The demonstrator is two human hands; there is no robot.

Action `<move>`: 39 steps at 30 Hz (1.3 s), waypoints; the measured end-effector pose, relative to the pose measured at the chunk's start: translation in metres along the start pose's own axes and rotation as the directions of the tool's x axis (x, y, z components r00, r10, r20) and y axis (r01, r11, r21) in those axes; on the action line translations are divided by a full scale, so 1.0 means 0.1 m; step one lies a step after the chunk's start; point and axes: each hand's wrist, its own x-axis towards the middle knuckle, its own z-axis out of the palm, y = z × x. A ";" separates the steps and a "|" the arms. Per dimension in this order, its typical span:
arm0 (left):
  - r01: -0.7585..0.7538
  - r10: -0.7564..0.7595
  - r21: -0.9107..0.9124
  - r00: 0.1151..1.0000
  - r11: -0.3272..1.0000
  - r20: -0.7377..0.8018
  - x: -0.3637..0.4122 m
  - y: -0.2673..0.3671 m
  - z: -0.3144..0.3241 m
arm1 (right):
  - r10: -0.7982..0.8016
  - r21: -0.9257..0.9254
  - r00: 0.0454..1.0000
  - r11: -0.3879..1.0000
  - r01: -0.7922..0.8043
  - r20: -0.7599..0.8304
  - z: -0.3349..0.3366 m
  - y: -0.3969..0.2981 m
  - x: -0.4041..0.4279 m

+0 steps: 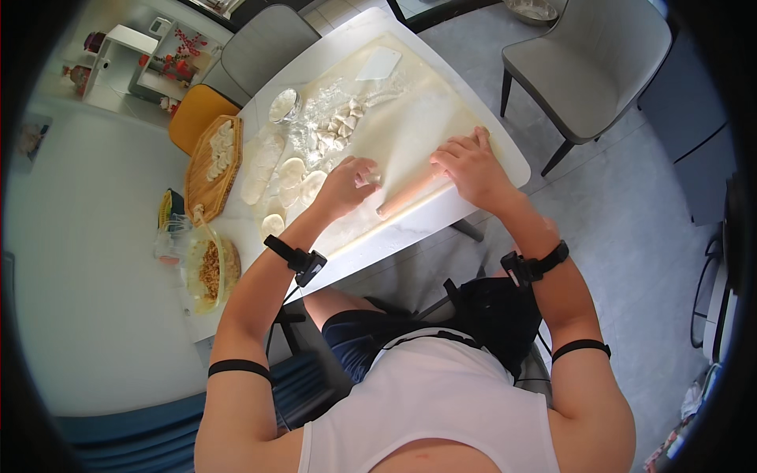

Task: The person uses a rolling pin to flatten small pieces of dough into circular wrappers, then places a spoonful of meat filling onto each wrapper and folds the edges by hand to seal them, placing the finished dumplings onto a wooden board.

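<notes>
My left hand (350, 188) is over the floured mat (408, 136), a small pale dough piece (372, 178) between its thumb and fingers. My right hand (470, 168) grips the far end of a wooden rolling pin (408, 195), which lies slantwise near the mat's front edge. Left of my left hand are several flat round wrappers (291, 172), some overlapping. One more wrapper (272, 226) lies nearer to me. Beyond that hand sits a heap of cut dough pieces (338, 129) amid loose flour. A long dough roll (263, 168) rests at the mat's left side.
A metal bowl of flour (285, 106) and a white dough scraper (379, 64) are farther back. At left, a wooden tray (227, 183) carries folded dumplings (221, 151). Nearer stands a glass bowl of filling (213, 269). Grey chairs (582, 77) flank the white table (514, 159).
</notes>
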 end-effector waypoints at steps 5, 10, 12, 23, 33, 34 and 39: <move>-0.060 0.055 -0.025 0.983 0.998 -0.173 0.32 0.08 -0.13 | -0.011 0.032 1.000 0.999 0.010 0.014 -0.04 0.03 -0.02; 0.158 -0.124 0.181 0.975 0.971 -0.185 0.74 0.42 0.21 | -0.009 0.048 1.000 0.999 0.008 0.019 -0.09 0.07 -0.04; 0.176 -0.119 0.272 0.970 0.946 -0.214 0.78 0.40 0.41 | -0.003 0.058 1.000 0.998 0.004 -0.011 -0.06 0.04 -0.04; 0.144 -0.070 0.237 0.953 0.961 -0.296 0.66 0.28 0.59 | -0.033 0.031 0.999 0.999 0.033 -0.015 -0.09 0.02 0.04; -0.003 -0.148 -0.600 0.968 0.800 -0.201 0.49 -0.11 -0.10 | -0.014 -0.095 0.966 0.995 0.040 0.258 -0.14 -0.07 0.24; -0.011 -0.151 -0.616 0.966 0.788 -0.211 0.42 -0.11 -0.11 | 0.008 -0.094 0.956 0.995 0.021 0.294 -0.17 -0.09 0.27; -0.169 0.198 0.208 0.972 0.963 -0.128 0.11 -0.27 0.17 | -0.054 -0.071 0.970 0.995 0.073 0.238 0.03 -0.20 0.33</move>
